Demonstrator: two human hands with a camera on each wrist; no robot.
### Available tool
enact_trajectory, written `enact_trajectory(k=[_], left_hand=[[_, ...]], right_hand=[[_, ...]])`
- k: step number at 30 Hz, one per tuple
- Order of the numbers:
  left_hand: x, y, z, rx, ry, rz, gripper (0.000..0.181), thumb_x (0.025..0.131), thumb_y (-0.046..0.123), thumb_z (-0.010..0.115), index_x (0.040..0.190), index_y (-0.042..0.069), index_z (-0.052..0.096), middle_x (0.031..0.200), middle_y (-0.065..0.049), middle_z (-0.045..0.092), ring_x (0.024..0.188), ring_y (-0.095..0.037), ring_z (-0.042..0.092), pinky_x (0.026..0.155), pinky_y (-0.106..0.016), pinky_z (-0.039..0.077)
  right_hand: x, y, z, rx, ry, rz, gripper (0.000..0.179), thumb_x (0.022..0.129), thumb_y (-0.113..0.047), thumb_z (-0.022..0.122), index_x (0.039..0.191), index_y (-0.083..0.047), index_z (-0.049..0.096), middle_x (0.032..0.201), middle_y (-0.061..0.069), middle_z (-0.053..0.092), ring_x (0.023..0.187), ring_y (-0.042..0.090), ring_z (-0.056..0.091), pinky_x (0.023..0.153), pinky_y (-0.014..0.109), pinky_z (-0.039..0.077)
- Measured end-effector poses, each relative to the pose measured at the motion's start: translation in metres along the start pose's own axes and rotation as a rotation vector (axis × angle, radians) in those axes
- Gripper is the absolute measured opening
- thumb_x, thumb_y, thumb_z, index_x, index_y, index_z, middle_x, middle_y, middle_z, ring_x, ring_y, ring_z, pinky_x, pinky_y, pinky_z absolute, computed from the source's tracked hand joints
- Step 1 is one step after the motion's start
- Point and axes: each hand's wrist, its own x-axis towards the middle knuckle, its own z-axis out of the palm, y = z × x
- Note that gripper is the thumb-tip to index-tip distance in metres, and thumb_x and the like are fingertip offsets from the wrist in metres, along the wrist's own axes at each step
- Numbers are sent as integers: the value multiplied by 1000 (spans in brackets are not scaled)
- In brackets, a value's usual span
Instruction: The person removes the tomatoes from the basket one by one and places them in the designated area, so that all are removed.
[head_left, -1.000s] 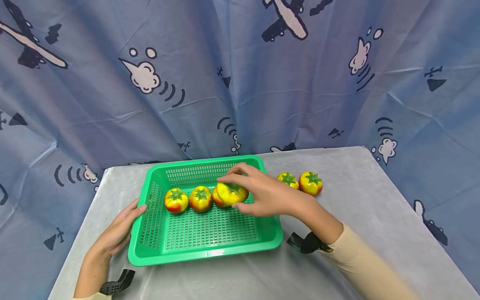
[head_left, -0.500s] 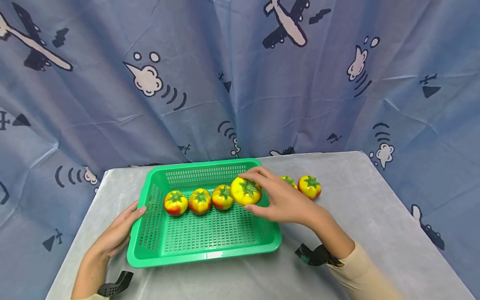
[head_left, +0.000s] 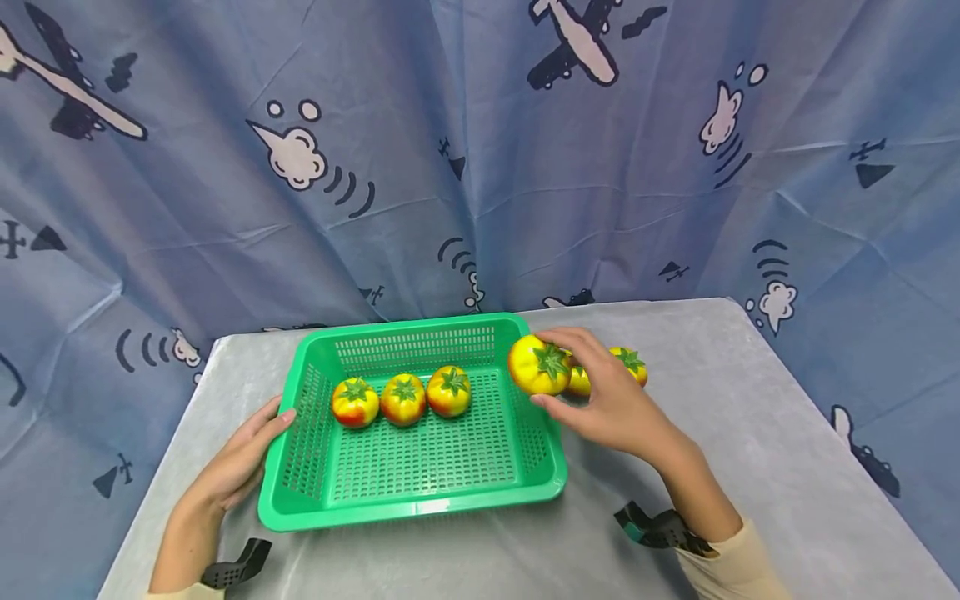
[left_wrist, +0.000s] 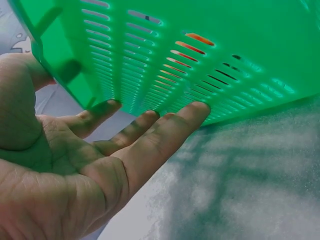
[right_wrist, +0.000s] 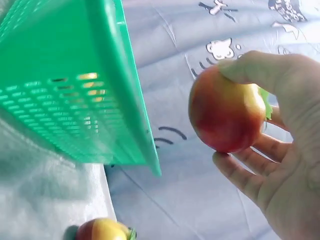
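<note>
Right grip: right hand [head_left: 618, 404] – thumb and fingers pinch a red-yellow fruit [head_left: 534, 367], opened to its width; fruit off the table [head_left: 757, 433], by the basket's right rim
Left grip: left hand [head_left: 236, 462] – thumb over the green basket [head_left: 412, 507] rim, fingers against outer wall
Basket: three fruits in a row [head_left: 403, 400]
Table right: two more fruits [head_left: 632, 364], partly hidden

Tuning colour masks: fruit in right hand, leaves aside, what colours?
The fruit is red and yellow, showing best in the right wrist view.

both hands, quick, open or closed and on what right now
Left hand: closed, holding the green basket by its side.
Right hand: closed, holding a yellow-and-red fruit between thumb and fingers.
</note>
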Motion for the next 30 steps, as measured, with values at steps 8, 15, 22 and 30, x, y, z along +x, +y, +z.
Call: enact_trajectory(k=[8, 15, 22, 30], left_hand=[[-1, -4, 0, -9, -2, 8, 69, 118, 25, 33, 166, -5, -7, 129, 5, 71, 112, -16, 75, 91, -38, 66], [0, 1, -1, 3, -17, 16, 68, 118, 25, 32, 166, -5, -6, 128, 4, 72, 111, -17, 76, 90, -40, 67], [0, 4, -3, 32, -4, 12, 68, 118, 26, 32, 166, -6, -5, 128, 2, 70, 110, -18, 76, 90, -40, 67], [3, -2, -3, 18, -2, -13, 70, 118, 28, 33, 166, -4, -7, 128, 6, 70, 112, -16, 75, 91, -38, 66]], right_hand=[[-14, 24, 0, -14, 135, 22, 75, 86, -12, 89, 152, -20, 54, 147, 7, 56, 117, 14, 54, 81, 23, 55], [-18, 40, -15, -60, 236, 34, 79, 83, -6, 89, 153, -18, 55, 144, 12, 56, 127, 19, 53, 101, 11, 43], [-21, 56, -31, -78, 275, 129, 75, 86, -6, 87, 154, -11, 53, 143, 20, 54, 129, 36, 56, 104, 64, 55], [-27, 78, -39, -94, 292, 180, 75, 89, -11, 86, 156, -15, 52, 147, 20, 53, 129, 35, 55, 95, -4, 30]])
